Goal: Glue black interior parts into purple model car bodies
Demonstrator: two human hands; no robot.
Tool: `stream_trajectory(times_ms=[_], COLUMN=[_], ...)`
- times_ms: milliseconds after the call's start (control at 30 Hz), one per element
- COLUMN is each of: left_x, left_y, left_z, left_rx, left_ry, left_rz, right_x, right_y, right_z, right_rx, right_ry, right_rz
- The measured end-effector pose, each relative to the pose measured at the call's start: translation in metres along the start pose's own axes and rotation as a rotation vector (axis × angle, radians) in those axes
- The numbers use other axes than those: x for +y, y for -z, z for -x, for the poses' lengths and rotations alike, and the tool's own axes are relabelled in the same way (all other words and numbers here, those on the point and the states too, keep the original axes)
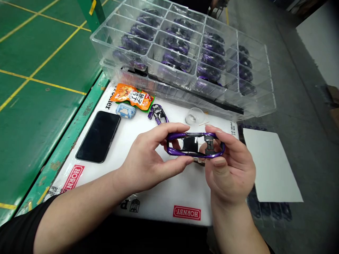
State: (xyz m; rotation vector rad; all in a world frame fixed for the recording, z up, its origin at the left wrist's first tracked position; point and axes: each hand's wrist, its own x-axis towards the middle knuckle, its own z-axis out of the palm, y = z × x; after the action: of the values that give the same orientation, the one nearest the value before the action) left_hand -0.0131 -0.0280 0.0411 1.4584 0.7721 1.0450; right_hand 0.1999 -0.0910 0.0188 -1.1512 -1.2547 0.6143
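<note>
Left hand [148, 158], right hand [233, 171]: fingers pinching shell [190, 144] at 9 and 3 o'clock. Risk: uneven squeeze could flick it loose.

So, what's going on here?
A person holds a purple-edged toy car shell above a white printed surface, left grip at one end, right grip at the other. Another purple piece lies just beyond the left grip. Farther back, a clear divided tray holds rows of similar pieces.
</note>
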Motion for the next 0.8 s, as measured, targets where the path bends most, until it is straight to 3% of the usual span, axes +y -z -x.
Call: stream_trajectory(times_ms=[167, 400, 800], left_x=[0.0003, 0.0005, 0.0015], left_y=[0.0006, 0.0016, -0.0011], left_z=[0.0004, 0.0020, 0.0017], left_rx=[0.002, -0.005, -0.010], left_ry=[-0.006, 0.000, 0.153], left_rz=[0.000, 0.012, 0.165], right_x=[-0.0010, -0.0065, -0.0045], right_y=[0.0004, 0.0030, 0.0025], right_z=[-0.0003, 0.0016, 0.0034], right_rx=[-0.033, -0.027, -0.015], right_ry=[0.005, -0.023, -0.047], right_rz=[-0.087, -0.028, -0.043])
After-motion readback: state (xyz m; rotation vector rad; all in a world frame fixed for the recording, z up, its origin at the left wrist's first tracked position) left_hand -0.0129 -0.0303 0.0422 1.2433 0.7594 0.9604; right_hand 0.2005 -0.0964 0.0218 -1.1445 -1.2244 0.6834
